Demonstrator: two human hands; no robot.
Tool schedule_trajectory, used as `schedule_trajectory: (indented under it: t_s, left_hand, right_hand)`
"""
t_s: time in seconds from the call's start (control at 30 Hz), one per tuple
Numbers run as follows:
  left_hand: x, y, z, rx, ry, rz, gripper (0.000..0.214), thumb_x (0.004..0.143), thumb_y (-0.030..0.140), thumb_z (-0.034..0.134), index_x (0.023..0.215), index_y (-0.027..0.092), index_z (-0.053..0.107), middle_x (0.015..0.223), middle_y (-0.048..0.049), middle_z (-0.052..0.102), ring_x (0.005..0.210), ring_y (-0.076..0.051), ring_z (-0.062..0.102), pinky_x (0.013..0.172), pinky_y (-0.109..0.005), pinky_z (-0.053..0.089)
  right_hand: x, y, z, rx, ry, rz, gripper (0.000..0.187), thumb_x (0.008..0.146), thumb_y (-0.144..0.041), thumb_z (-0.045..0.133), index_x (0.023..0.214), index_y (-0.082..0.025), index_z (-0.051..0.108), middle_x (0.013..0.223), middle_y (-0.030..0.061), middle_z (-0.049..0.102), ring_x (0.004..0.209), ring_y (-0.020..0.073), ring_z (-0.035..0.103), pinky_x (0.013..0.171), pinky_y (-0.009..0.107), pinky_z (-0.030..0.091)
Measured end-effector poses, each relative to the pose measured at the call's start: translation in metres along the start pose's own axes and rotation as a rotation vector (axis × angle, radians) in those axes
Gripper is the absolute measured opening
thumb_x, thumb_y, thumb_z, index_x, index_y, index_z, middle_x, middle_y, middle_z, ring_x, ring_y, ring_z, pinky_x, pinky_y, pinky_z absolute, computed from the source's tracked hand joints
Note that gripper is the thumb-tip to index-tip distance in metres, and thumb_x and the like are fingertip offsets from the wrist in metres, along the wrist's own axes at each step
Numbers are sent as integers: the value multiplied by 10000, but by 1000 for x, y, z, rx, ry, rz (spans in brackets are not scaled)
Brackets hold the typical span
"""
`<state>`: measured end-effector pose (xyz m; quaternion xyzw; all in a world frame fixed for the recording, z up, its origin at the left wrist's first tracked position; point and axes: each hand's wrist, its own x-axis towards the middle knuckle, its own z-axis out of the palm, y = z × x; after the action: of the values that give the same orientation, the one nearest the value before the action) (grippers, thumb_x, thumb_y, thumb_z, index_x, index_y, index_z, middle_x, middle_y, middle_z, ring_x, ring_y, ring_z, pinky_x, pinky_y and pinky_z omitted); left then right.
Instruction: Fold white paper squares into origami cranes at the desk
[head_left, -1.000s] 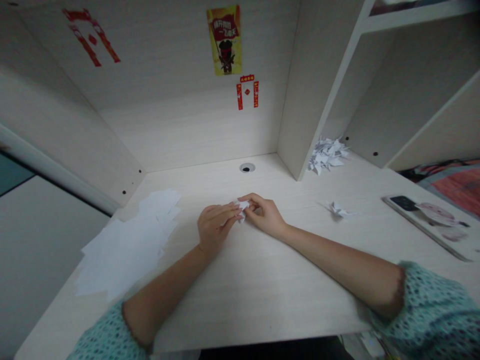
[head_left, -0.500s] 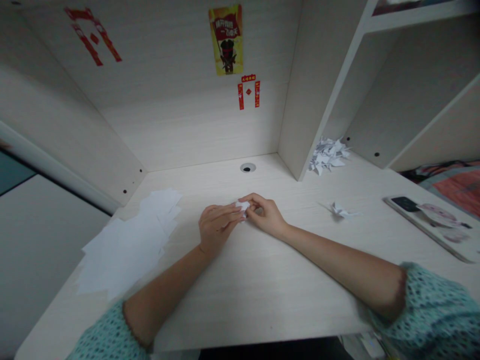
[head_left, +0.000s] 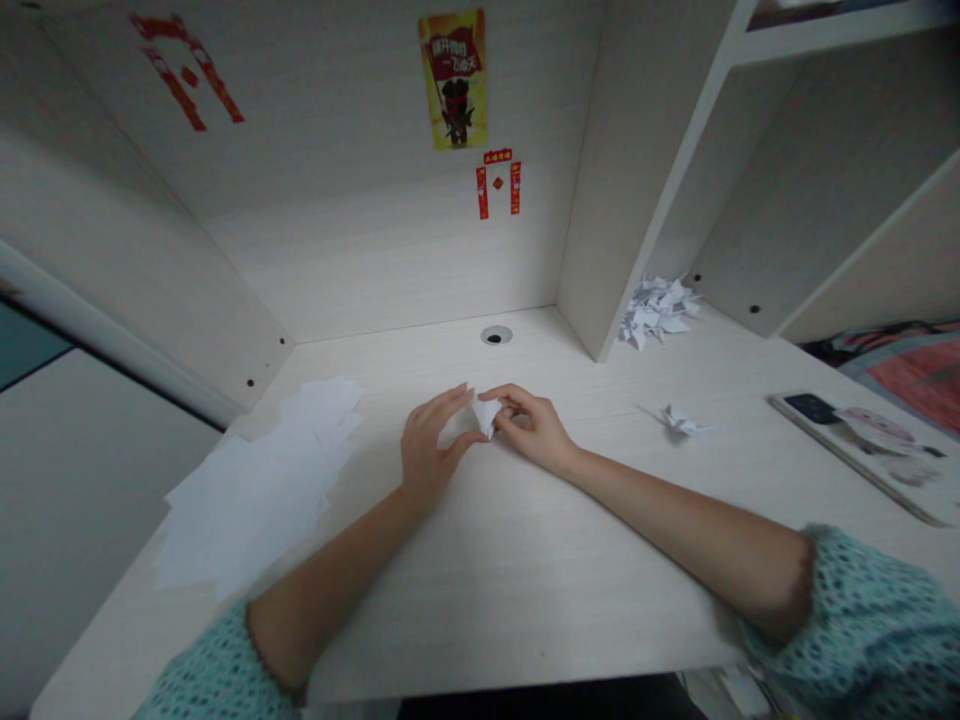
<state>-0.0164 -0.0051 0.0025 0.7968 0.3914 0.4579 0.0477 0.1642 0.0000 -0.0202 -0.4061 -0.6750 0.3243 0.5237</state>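
Note:
A small folded piece of white paper (head_left: 486,415) is between my two hands, just above the desk. My right hand (head_left: 534,430) pinches its right side between thumb and fingers. On the other side, my left hand (head_left: 433,440) is open, its fingers apart from the thumb. The left thumb tip reaches the paper's lower point; whether it presses there I cannot tell. Off to the right lies a folded white paper crane (head_left: 681,422) with a thin pointed end.
Loose white paper sheets (head_left: 247,490) overlap on the left of the desk (head_left: 525,580). A heap of folded white paper pieces (head_left: 656,308) sits beyond the upright divider (head_left: 637,170). A phone (head_left: 855,450) lies at the right. A cable hole (head_left: 496,336) is at the back.
My left fingers have lifted and spread away from the paper, so more of it shows. My right hand keeps its pinch in nearly the same place.

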Motion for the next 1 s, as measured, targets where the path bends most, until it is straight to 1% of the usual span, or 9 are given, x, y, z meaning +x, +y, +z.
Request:
schedule_trajectory:
  t_s: [0.03, 0.1, 0.23, 0.37, 0.47, 0.57, 0.7, 0.87, 1.0]
  left_hand:
    - [1, -2, 2, -16, -13, -70, 511, 744, 367, 682, 1229, 277, 548, 1264, -64, 593, 1161, -215, 550, 992, -397, 408]
    - [2, -7, 5, -98, -53, -185, 489, 772, 351, 652, 1243, 288, 537, 1259, -48, 598, 1161, -213, 552, 1005, -399, 402]
    - [1, -10, 8, -318, -169, -335, 425, 813, 295, 594, 1237, 289, 551, 1068, -18, 699, 992, -188, 651, 925, -350, 468]
    - [1, -9, 9, -465, -159, -426, 329, 801, 274, 588, 1120, 219, 643, 977, -28, 725, 884, -175, 679, 863, -318, 501]
    - [4, -10, 11, -594, -153, -523, 327, 772, 282, 619, 1076, 167, 661, 916, -50, 736, 831, -179, 685, 816, -313, 521]
    - [5, -12, 12, -663, -129, -599, 354, 761, 297, 629, 1080, 146, 656, 897, -63, 737, 799, -180, 686, 770, -306, 534]
    - [4, -14, 13, -644, -124, -579, 358, 767, 316, 623, 1083, 153, 655, 851, -58, 738, 760, -177, 684, 740, -303, 537]
    - [2, -10, 10, -486, -116, -462, 304, 772, 301, 625, 1054, 197, 666, 836, -35, 733, 770, -166, 681, 792, -309, 524]
    - [2, -8, 9, -438, -107, -422, 278, 772, 294, 632, 1031, 202, 668, 876, -46, 731, 793, -163, 682, 797, -301, 522]
  right_hand:
    - [0, 0, 0, 18, -3, -7, 264, 808, -232, 520, 1048, -198, 627, 724, -3, 620, 610, 114, 574, 624, 246, 473]
    - [1, 1, 0, 40, 0, -11, 261, 805, -258, 540, 1034, -195, 649, 703, 2, 618, 606, 117, 562, 627, 256, 472]
    - [3, 1, 0, 80, 7, -2, 271, 789, -294, 581, 1021, -191, 677, 726, 27, 641, 609, 120, 551, 618, 261, 466]
    - [4, 1, -1, 97, 8, -4, 254, 770, -292, 607, 988, -202, 701, 769, 27, 618, 591, 98, 520, 573, 236, 441]
    - [6, 1, 0, 165, 16, 53, 288, 746, -294, 642, 1008, -187, 692, 706, 5, 599, 542, 83, 499, 528, 220, 417]
    - [7, 1, 2, 270, 3, 125, 366, 702, -321, 696, 1036, -172, 670, 675, 6, 644, 556, 101, 555, 539, 229, 435]
    - [7, 0, 2, 340, -5, 166, 360, 694, -354, 703, 1002, -171, 671, 723, 28, 695, 605, 123, 616, 564, 239, 463]
    - [8, 3, 1, 346, -3, 167, 305, 711, -341, 679, 956, -160, 663, 713, 30, 686, 602, 122, 614, 566, 240, 471]
    - [8, 3, 2, 359, 12, 166, 249, 710, -306, 676, 907, -156, 657, 685, 22, 670, 590, 116, 604, 572, 240, 464]
